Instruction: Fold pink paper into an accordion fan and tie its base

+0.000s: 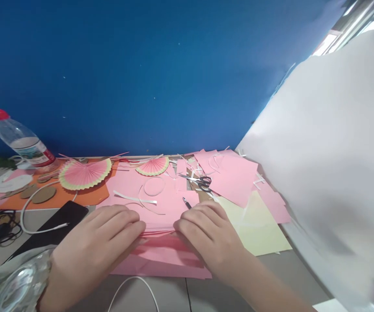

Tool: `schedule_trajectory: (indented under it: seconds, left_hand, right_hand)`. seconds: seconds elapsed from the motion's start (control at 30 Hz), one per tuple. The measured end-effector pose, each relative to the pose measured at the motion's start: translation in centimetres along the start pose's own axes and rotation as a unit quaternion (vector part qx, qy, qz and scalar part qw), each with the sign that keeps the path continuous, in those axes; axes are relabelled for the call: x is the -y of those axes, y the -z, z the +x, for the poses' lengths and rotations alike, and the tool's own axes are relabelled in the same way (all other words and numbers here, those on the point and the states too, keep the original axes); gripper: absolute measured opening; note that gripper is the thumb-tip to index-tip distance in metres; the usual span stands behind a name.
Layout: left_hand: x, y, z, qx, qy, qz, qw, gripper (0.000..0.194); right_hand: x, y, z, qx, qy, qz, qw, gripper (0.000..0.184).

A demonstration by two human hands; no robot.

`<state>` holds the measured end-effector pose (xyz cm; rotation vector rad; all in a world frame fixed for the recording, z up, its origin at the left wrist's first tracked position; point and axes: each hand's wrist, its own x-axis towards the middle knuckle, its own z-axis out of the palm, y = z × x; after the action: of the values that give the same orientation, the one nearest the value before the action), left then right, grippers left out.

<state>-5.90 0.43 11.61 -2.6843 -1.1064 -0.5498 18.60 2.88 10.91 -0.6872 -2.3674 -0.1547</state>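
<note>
In the head view, a sheet of pink paper [170, 250] lies low in the middle, with narrow folds along its far edge. My left hand [109, 236] is closed on the left end of that folded edge, fingers bent over it. At the right end, my right hand [208, 229] grips the same edge, its thumb hidden beneath the fingers. More flat pink paper [125, 180] spreads beyond the hands. On it rest a thin paper ring [154, 186] and a white paper strip [135, 198]. A pen [186, 202] sticks out just past my right fingers.
Black-handled scissors [203, 182] lie among paper scraps. Two pleated paper fans [84, 173] stand near the blue wall [161, 86]. Orange paper [91, 195], a black phone [66, 215], a white cable [24, 216] and a red-capped bottle [27, 143] are on the left. Pale yellow paper [258, 229] lies right.
</note>
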Motion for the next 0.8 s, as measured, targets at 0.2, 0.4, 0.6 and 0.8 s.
schedule_trajectory:
  seconds: [0.2,0.4,0.6,0.8]
  left_hand:
    - [0.1,0.8,-0.6,-0.009,-0.010,-0.005,1.000,0.021]
    - [-0.4,1.9,-1.3,0.021,0.064,-0.077,0.995,0.022]
    - [-0.3,1.4,-0.2,-0.009,0.054,-0.061,0.997,0.018]
    - [-0.3,-0.1,0.5,0.017,0.034,-0.042,0.998,0.027]
  right_hand:
    - [0.1,1.0,-0.3,-0.016,-0.021,0.077,0.997,0.015]
    - [0.4,2.3,0.0,-0.020,-0.028,0.098,0.995,0.017]
    - [0.3,2.0,1.0,0.038,-0.010,-0.059,0.998,0.024]
    - [0.6,0.5,1.7,0.079,0.003,-0.048,0.996,0.024]
